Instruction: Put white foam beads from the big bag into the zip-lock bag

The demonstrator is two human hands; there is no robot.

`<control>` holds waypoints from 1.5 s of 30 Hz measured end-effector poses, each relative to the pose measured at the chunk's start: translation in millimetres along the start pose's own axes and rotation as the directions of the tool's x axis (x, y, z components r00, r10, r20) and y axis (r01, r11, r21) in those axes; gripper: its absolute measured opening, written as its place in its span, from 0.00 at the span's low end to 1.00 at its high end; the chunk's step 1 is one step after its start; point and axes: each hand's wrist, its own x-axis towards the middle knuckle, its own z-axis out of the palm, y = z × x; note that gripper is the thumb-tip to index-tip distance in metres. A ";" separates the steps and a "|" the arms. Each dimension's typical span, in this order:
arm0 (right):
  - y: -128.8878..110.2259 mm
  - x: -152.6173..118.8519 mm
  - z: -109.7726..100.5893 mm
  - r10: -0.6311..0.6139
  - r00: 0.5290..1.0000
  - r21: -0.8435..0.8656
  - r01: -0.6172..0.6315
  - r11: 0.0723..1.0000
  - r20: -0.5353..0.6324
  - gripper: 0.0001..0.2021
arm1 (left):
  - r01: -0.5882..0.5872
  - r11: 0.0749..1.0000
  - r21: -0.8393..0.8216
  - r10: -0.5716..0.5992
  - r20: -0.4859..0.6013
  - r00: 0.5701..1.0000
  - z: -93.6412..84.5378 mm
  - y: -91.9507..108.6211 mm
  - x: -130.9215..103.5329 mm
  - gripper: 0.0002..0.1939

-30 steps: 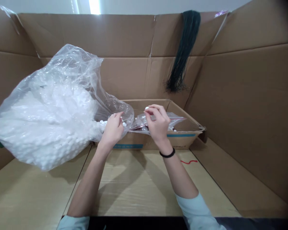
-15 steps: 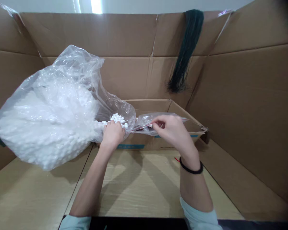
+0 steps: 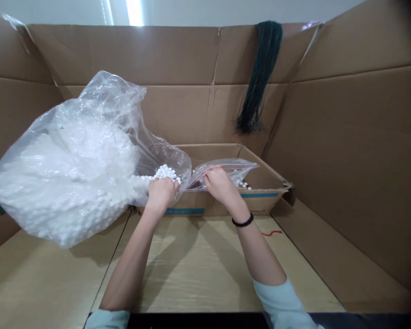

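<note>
A large clear plastic bag (image 3: 65, 155) full of small white balls leans at the left, its mouth resting toward the cardboard box (image 3: 222, 202). My left hand (image 3: 161, 193) is closed on the mouth of this bag, just below a small heap of white balls (image 3: 166, 172). My right hand (image 3: 222, 185) has its fingers closed on the edge of a clear zip-lock bag (image 3: 241, 167) with a red seal line, lying over the open box. The two bags meet between my hands. The fingertips of both hands are partly hidden.
Tall cardboard walls (image 3: 130, 55) surround the wooden table (image 3: 185, 265). A bundle of dark green strands (image 3: 263, 68) hangs over the back wall. A few white balls (image 3: 245, 185) lie inside the box. A red string (image 3: 272, 233) lies on the table at the right.
My right hand has moved left along the zip-lock bag, and its edge is raised. White balls in the box and the red string now show. My left hand stays on the large bag.
</note>
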 end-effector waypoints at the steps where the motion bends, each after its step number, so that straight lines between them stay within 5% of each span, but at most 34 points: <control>1: 0.5 0.3 2.4 0.005 1.000 0.028 -0.006 1.000 0.031 0.15 | -0.001 1.000 0.001 0.001 -0.007 1.000 2.0 -0.5 1.5 0.27; 11: 11.3 5.5 11.3 -0.221 0.960 0.351 0.149 0.924 0.173 0.11 | 0.085 0.994 -0.069 -0.088 -0.047 0.995 5.1 -0.5 9.2 0.30; 17: 6.2 7.4 15.3 -0.050 0.991 0.396 -0.003 0.918 0.122 0.08 | 0.048 0.966 -0.255 -0.116 -0.259 0.959 5.1 -6.6 13.6 0.28; 20: 4.4 7.2 15.8 -0.043 0.996 0.372 0.013 0.928 0.073 0.08 | -0.019 0.918 -0.397 -0.131 -0.346 0.929 9.6 -11.9 17.0 0.25; 33: 9.5 3.7 11.9 -0.006 0.998 0.401 -0.017 0.916 0.057 0.09 | -0.114 0.614 -0.781 -0.336 -0.389 0.858 5.3 -17.3 18.4 0.15; 36: 9.9 2.9 5.5 -0.111 0.990 0.434 0.061 0.899 0.092 0.12 | -0.132 0.584 -0.801 -0.315 -0.373 0.872 1.9 -16.6 17.1 0.15; 39: 9.2 2.7 3.9 -0.192 0.971 0.459 0.108 0.882 0.141 0.17 | -0.148 0.476 -0.867 -0.249 -0.295 0.922 0.2 -14.2 15.6 0.16; 45: 7.3 3.0 14.1 -0.008 0.989 0.453 -0.060 0.890 0.147 0.12 | -0.117 0.066 -0.991 -0.148 -0.125 0.981 -4.6 -6.2 9.7 0.17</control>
